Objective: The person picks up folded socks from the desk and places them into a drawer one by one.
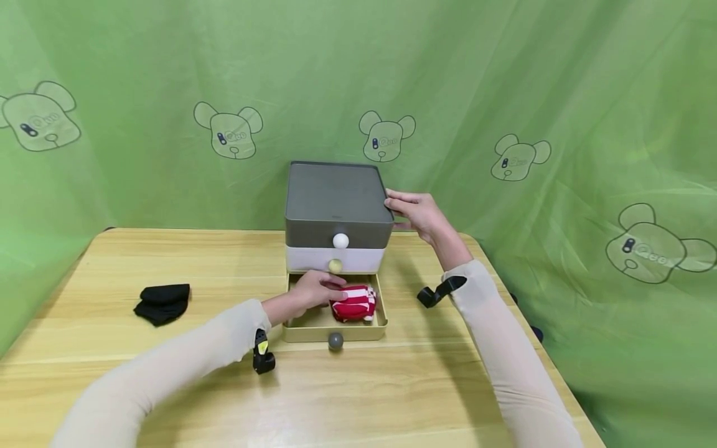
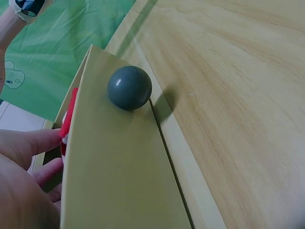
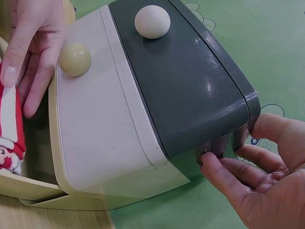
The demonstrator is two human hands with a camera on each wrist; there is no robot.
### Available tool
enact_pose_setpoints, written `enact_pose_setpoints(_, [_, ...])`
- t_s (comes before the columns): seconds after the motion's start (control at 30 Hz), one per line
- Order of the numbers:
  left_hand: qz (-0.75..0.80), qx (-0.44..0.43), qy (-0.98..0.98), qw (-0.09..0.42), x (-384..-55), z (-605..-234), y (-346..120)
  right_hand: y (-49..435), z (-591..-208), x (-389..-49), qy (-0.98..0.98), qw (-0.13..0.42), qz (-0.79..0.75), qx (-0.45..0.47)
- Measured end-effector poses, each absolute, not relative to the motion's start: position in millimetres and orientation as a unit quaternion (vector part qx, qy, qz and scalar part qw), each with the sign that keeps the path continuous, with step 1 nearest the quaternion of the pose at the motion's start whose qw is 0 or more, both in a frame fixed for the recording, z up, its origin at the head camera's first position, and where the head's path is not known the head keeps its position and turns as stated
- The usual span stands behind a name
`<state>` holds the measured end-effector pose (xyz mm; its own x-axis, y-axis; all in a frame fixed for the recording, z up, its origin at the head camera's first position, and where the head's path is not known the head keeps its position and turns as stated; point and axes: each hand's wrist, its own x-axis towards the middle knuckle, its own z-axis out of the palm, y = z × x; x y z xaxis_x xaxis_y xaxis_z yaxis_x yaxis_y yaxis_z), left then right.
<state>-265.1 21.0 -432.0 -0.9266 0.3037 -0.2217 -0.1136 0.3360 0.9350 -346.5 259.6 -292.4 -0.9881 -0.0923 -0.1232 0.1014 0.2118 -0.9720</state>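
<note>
A small three-tier drawer unit [image 1: 338,193] stands on the table, dark grey on top, white in the middle, with the beige bottom drawer [image 1: 305,334] pulled out. Inside that drawer lies a folded red-and-white striped cloth bundle [image 1: 354,305], perhaps socks, with a printed face at one end [image 3: 9,160]. My left hand [image 1: 313,289] reaches into the drawer from the left, its thumb touching the bundle and its other fingers extended beside it. My right hand [image 1: 420,214] rests its fingertips on the right side of the grey top tier; in the right wrist view its fingers [image 3: 221,176] are slightly bent.
A folded black cloth item [image 1: 162,303] lies on the wooden table [image 1: 224,261] to the left. Round knobs stick out from the drawer fronts, the grey one [image 1: 335,341] on the bottom drawer. A green curtain [image 1: 313,74] with bear outlines hangs behind and beside the table.
</note>
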Motion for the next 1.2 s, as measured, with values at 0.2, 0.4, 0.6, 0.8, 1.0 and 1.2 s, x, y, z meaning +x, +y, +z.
enact_pose_setpoints(0.2, [0.584,0.065,0.787,0.185,-263.2,-428.5,9.6,259.2,-292.5,-347.3,0.774,0.078,-0.628,0.006])
enact_pose_setpoints(0.4, [0.584,0.071,0.787,0.183,-260.9,-422.8,1.8,258.9,-291.6,-348.3,0.774,0.08,-0.629,0.003])
enact_pose_setpoints(0.6, [0.589,0.092,0.782,0.181,-256.3,-419.3,-8.8,258.1,-291.9,-347.9,0.773,0.081,-0.63,0.003])
enact_pose_setpoints(0.8, [0.599,0.103,0.772,0.186,-248.0,-401.8,-39.9,259.0,-291.2,-345.8,0.774,0.082,-0.628,0.002])
enact_pose_setpoints(1.0, [0.546,0.162,0.806,0.158,-245.3,-374.7,-102.6,259.8,-291.7,-346.6,0.775,0.084,-0.626,0.002])
enact_pose_setpoints(1.2, [0.475,0.189,0.851,0.12,-252.2,-351.3,-174.3,259.9,-291.9,-348.0,0.777,0.084,-0.624,0.003])
